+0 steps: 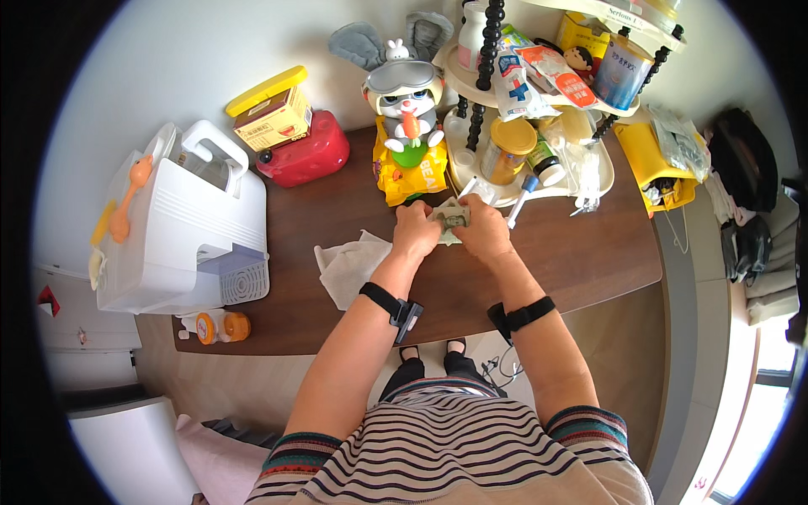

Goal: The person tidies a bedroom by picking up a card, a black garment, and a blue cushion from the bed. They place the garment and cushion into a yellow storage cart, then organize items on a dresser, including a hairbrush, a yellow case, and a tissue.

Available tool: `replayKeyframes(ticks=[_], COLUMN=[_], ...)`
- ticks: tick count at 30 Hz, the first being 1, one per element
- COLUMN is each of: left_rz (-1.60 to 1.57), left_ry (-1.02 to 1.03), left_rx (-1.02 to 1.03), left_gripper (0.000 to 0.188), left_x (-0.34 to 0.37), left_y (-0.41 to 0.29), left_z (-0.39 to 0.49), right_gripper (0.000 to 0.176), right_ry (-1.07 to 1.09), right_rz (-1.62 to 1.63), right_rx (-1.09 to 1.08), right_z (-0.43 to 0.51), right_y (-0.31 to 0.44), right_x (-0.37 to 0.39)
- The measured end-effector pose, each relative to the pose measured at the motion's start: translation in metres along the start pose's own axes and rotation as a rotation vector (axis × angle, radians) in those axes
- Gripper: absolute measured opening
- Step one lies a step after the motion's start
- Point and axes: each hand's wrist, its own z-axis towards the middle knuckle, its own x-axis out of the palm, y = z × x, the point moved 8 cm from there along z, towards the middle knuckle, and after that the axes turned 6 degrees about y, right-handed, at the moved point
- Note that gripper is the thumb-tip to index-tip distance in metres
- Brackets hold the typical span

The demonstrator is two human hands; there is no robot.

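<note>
Both my hands grip a small greenish banknote (452, 219) with a printed portrait, held over the dark wooden table. My left hand (415, 228) pinches its left side, and my right hand (485, 228) has its right side; the fingers cover its edges. Whether other notes lie under it, I cannot tell. Left of my left wrist a crumpled pale cloth (353, 265) lies on the wood. Just beyond my hands sits a yellow snack bag (410, 173), with a grey toy rabbit in a helmet (404, 95) above it. A blue-capped white stick-like item (522, 201) lies beside my right hand.
A white plastic appliance (202, 240) occupies the table's left side. Behind it are a red container (306, 151) and a cardboard box (274, 120). A tiered shelf (454, 151) with cans and packets stands at the back right, near a yellow bin (650, 154). Orange-lidded jars (221, 327) lie front left.
</note>
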Motion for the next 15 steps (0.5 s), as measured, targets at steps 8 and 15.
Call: replayKeyframes(ticks=[8, 15], left_rz=[-0.212, -0.049], left_ry=[0.005, -0.058], left_rx=[0.279, 0.466], left_gripper=[0.017, 0.015], left_x=[-0.008, -0.034], left_y=[-0.003, -0.013], left_z=[-0.046, -0.099], right_gripper=[0.038, 0.024], right_ry=[-0.141, 0.129], right_rz=[0.105, 0.450], right_rx=[-0.162, -0.272], right_z=[-0.024, -0.061], right_y=[0.009, 0.031], right_x=[0.003, 0.003])
